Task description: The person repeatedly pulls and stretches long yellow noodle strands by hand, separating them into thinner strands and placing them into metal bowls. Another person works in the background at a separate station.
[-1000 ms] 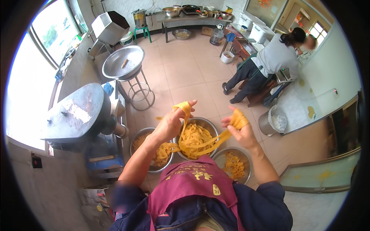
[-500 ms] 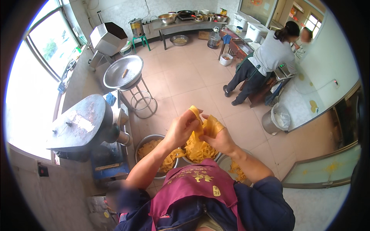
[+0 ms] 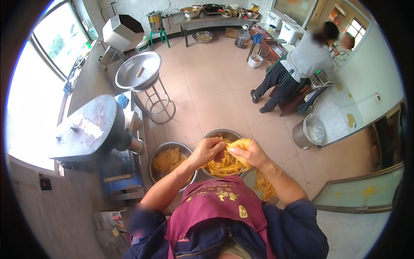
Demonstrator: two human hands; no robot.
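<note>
Both my hands are raised over a round metal bowl [image 3: 221, 131] heaped with wide, flat yellow strips [image 3: 224, 167] that look like soft noodles. My left hand [image 3: 208, 152] pinches one end of a yellow strip [image 3: 232, 146]. Closed around a bunched part of it is my right hand [image 3: 252, 154], and the thumbs point toward each other. To the left stands a second metal bowl [image 3: 151, 166] of thinner yellow shreds [image 3: 169, 159]. A third bowl [image 3: 247, 176], partly hidden by my right forearm and the apron, contains narrow yellow strips [image 3: 264, 186].
On the left is a grey metal machine [image 3: 88, 129]; beyond it, a wide metal basin [image 3: 140, 64] rests on a tall stand. A co-worker [image 3: 308, 56] bends over a table at the right, near a lined bin [image 3: 308, 131]. Pots [image 3: 191, 12] line the back bench.
My hands have come down and closer to me, with fingers closing round the strip. The view has shifted, so more of the bowls shows. Strips no longer hang between the left and middle bowls.
</note>
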